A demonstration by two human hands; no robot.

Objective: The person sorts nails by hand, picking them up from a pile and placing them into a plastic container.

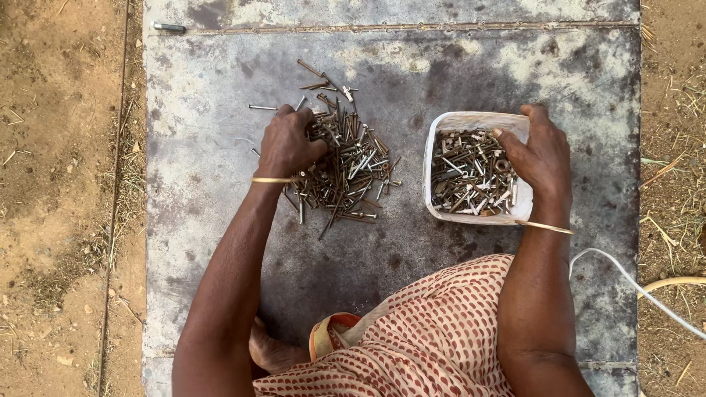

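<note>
L hand (287,143) on nail pile (346,165), nails every direction

The left hand (287,143) lies over the near-left part of the loose pile of screws and nails (346,158), so its fingertips and whatever they pinch are hidden. The right hand (540,154) covers the far-right rim of the white plastic tub (441,125); its palm side cannot be seen. Single pieces in the tub and the pile are too small to tell apart by kind. The white cable (632,283) runs out of the right edge. Both arms and the patterned cloth (434,338) are cut off at the bottom edge. A bare foot (272,353) is partly hidden under the left forearm.
</note>
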